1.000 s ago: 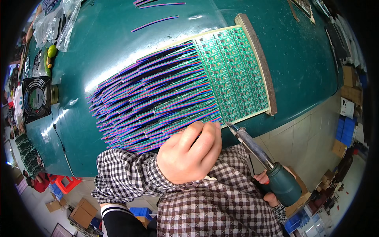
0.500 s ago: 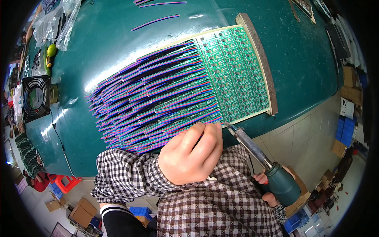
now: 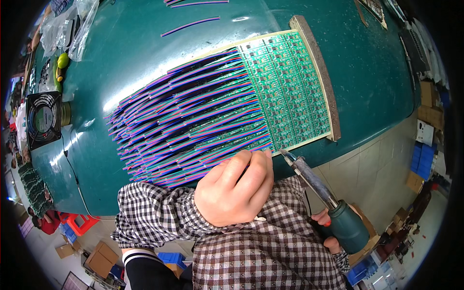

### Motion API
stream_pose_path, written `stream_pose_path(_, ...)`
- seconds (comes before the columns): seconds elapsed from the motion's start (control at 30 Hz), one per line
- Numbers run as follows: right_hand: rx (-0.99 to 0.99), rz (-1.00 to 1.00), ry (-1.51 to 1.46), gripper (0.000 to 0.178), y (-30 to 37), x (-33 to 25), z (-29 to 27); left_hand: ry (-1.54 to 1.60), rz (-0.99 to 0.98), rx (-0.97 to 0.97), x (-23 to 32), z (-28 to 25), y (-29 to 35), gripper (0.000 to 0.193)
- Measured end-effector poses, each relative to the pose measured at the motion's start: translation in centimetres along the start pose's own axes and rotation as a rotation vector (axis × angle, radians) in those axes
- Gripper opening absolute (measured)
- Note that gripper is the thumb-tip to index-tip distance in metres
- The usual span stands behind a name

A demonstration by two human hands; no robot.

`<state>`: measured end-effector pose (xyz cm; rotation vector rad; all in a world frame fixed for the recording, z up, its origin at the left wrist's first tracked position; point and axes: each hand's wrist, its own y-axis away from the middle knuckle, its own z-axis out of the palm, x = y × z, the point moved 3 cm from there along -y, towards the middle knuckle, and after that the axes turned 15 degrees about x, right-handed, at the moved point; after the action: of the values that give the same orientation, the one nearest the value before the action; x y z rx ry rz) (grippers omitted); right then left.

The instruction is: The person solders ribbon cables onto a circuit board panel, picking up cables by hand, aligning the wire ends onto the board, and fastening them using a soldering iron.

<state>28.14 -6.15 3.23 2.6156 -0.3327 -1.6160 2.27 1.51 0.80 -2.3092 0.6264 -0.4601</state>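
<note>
I see the right hand wrapped round a soldering iron; the left hand, its grip hidden, blocks wires beside circuit boards on the table; the fan label is unreadable

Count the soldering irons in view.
1: a soldering iron in the right hand, its tip just right of the left hand. Others may be hidden toward the picture's dark rim.

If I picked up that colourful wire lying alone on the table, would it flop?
Probably a bit: the wire looks thin and gently curved. It's likely light, being slim, and might slide on the shiny table.
</note>
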Motion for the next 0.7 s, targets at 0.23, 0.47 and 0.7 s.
stream_pose_path(0.23,-0.043,-0.053,-0.018,0.059,1.2,2.2,-0.4,0.003,0.017,-0.01,0.0,0.0,-0.1,0.018)
stream_pose_path(0.47,-0.054,-0.086,-0.005,0.058,1.0,2.3,-0.3,0.01,0.018,-0.021,-0.1,0.0,-0.1,0.019)
stream_pose_path(0.7,-0.074,-0.074,0.0,0.058,0.8,1.8,-0.4,0.011,0.006,-0.015,-0.1,0.0,-0.1,0.019)
